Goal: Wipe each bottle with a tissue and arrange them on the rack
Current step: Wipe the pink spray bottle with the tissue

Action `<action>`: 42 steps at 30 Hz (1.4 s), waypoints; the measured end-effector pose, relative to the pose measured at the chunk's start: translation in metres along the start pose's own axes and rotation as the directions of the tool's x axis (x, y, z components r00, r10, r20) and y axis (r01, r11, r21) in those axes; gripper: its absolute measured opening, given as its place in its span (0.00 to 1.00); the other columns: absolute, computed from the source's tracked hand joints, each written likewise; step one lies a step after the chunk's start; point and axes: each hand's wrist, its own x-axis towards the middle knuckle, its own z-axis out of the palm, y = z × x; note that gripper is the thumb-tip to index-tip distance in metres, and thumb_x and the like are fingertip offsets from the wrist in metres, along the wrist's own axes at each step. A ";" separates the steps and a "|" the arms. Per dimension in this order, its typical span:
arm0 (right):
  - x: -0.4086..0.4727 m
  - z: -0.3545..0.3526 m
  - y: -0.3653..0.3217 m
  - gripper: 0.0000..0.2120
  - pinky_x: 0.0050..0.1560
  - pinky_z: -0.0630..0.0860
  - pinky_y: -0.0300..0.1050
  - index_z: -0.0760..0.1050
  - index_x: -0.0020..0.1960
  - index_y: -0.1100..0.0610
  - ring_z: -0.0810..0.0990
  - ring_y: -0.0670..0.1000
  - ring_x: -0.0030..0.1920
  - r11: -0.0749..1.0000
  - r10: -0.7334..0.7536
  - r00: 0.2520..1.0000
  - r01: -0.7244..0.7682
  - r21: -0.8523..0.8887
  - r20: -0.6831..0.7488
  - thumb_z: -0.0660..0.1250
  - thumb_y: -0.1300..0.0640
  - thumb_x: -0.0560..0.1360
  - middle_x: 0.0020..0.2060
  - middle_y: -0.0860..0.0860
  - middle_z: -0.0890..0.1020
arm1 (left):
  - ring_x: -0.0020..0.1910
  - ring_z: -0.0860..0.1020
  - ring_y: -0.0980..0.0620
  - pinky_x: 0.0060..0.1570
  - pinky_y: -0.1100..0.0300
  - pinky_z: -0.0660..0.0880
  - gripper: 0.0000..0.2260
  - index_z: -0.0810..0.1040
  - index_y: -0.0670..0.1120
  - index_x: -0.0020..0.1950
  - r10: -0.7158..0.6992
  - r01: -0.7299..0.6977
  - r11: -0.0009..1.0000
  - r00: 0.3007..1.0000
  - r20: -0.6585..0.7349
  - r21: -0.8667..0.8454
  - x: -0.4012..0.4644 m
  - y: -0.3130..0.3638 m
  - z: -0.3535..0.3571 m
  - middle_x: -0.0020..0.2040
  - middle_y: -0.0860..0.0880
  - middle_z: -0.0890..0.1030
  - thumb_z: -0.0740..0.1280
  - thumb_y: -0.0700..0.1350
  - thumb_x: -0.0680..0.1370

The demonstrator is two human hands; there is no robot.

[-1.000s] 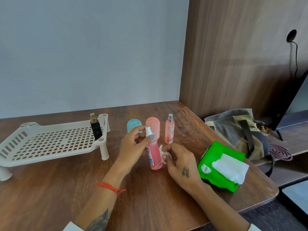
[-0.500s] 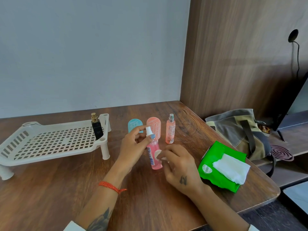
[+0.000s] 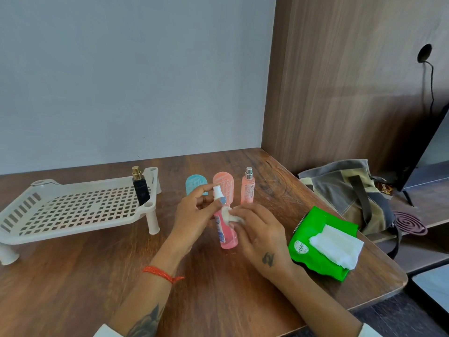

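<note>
While the left hand [image 3: 192, 215] pinches the white spray cap, the right hand [image 3: 257, 229] presses a crumpled tissue [image 3: 229, 216] against the translucent pink bottle [image 3: 226, 232], upright on the wood-grain table [image 3: 73, 276]; perforated plastic rack [image 3: 73, 210] stands left.

Grey-and-olive canvas bag [image 3: 345, 190] slumped on low wooden shelf [image 3: 427, 205]. Purple spiral coil [image 3: 408, 222] just right of bag (touching the strap, apparently). Dark screen panel [image 3: 435, 152] leaning behind bag, upper right.
</note>
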 end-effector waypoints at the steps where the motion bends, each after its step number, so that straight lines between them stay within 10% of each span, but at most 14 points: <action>1: 0.002 0.002 0.000 0.11 0.52 0.75 0.37 0.80 0.52 0.60 0.78 0.47 0.50 0.998 -0.052 0.999 0.052 -0.036 0.016 0.66 0.56 0.74 0.49 0.53 0.81 | 0.50 0.81 0.54 0.46 0.65 0.79 0.16 0.74 0.52 0.61 0.004 -0.004 1.000 1.000 0.002 -0.002 0.000 0.000 0.000 0.53 0.49 0.82 0.70 0.43 0.75; 20: -0.007 -0.014 0.001 0.12 0.38 0.79 0.43 0.84 0.42 0.51 0.79 0.48 0.43 0.980 -0.161 0.872 0.196 -0.029 0.462 0.74 0.65 0.62 0.41 0.46 0.82 | 0.48 0.81 0.55 0.41 0.68 0.76 0.13 0.74 0.61 0.53 0.002 -0.002 1.000 0.999 0.033 -0.011 -0.001 0.001 0.001 0.47 0.52 0.83 0.70 0.45 0.75; 27: 0.017 -0.012 0.005 0.09 0.47 0.74 0.34 0.83 0.47 0.56 0.80 0.47 0.45 0.999 -0.034 0.988 0.033 0.005 0.151 0.72 0.62 0.67 0.44 0.50 0.84 | 0.48 0.83 0.51 0.51 0.56 0.79 0.15 0.77 0.54 0.58 -0.019 0.021 0.998 0.999 0.028 -0.059 0.000 0.002 0.000 0.49 0.48 0.84 0.71 0.43 0.73; 42: -0.009 -0.011 0.003 0.08 0.42 0.76 0.42 0.82 0.43 0.53 0.77 0.47 0.44 0.987 -0.143 0.867 0.160 0.004 0.477 0.73 0.62 0.65 0.42 0.47 0.81 | 0.46 0.82 0.54 0.46 0.61 0.78 0.14 0.77 0.52 0.58 -0.051 0.050 0.996 0.999 -0.005 -0.080 -0.001 0.004 0.000 0.43 0.51 0.83 0.71 0.42 0.74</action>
